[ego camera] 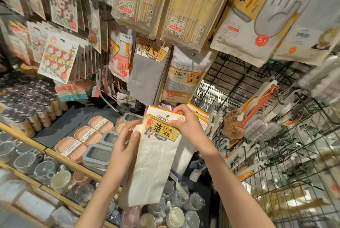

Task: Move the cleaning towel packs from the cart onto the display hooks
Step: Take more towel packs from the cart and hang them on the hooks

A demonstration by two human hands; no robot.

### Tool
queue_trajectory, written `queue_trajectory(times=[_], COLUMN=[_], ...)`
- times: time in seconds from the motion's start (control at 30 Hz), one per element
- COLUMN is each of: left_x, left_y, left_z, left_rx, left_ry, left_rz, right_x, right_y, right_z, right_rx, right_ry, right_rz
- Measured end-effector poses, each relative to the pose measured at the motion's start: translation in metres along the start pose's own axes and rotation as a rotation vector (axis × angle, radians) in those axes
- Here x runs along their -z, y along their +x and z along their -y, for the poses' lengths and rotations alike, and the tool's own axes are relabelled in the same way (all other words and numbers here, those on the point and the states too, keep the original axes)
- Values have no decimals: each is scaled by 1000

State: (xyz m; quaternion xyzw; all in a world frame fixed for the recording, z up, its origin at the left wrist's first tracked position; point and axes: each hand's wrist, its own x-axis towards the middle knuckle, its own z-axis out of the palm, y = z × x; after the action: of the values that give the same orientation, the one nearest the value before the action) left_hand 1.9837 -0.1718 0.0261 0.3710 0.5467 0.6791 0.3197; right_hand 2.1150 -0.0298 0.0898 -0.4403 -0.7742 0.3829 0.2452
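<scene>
The white towel pack (156, 156) covers the left hand's (127, 145) palm and any hook behind its header, while glassware left of that pack blurs beyond telling.

Tight gap under the hanging stock, centre frame.
Above your hands the grey towel pack (147, 78) and sponge pack (184, 78) hang low; wire grid (287, 154) closes the right, soap boxes (88, 135) crowd lower left.
</scene>
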Motion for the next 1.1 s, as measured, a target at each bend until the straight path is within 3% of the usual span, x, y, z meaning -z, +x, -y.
queue_trajectory(times=[0.6, 1.1], left_x=[9, 14], left_y=[16, 31], left_z=[20, 27], left_rx=[-57, -42], left_ry=[192, 236], left_rz=[-75, -141], right_x=[25, 34], right_y=[10, 38], right_z=[-73, -147], right_rx=[-92, -283], right_ry=[76, 17], right_rz=[3, -172])
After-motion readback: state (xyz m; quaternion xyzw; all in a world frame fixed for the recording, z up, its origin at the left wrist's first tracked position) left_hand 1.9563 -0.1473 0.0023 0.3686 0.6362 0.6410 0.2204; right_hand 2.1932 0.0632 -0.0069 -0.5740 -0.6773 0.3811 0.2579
